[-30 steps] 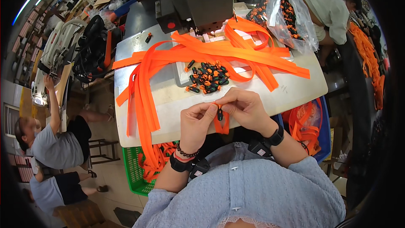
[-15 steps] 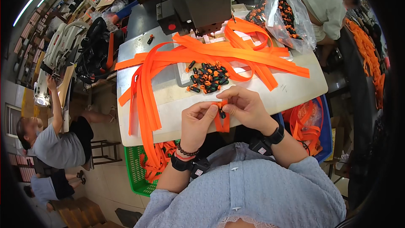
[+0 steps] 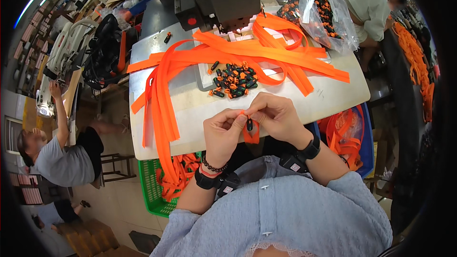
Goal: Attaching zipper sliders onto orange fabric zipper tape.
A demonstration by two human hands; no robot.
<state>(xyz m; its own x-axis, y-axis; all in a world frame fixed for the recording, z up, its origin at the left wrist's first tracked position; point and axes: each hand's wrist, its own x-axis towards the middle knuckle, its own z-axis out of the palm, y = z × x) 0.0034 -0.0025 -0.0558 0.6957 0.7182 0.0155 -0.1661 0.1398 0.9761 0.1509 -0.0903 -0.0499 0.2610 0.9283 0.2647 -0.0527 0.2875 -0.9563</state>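
Observation:
At the table's near edge my left hand [image 3: 223,131] and my right hand [image 3: 278,118] meet, thumbs and fingertips pinched together. Between them is the end of an orange zipper tape [image 3: 251,138], its short piece hanging below the fingers. A zipper slider with a black pull [image 3: 249,125] dangles at the same spot; its upper part is hidden by my fingertips. Just beyond my hands lies a pile of black and orange zipper sliders [image 3: 234,82]. Long orange zipper tapes [image 3: 228,50] are spread behind and left of the pile, some hanging over the front edge.
A dark machine head [image 3: 226,0] stands over the pale table [image 3: 328,102]. At the back right sits a clear bag [image 3: 350,28] of sliders; one loose slider [image 3: 168,37] lies back left. Below are a green basket [image 3: 150,188] and a blue crate [image 3: 368,157]. Other people work on both sides.
My hands have drawn slightly closer together at the zipper tape, and the fingertips now cover more of the slider. The black pull hangs straighter down.

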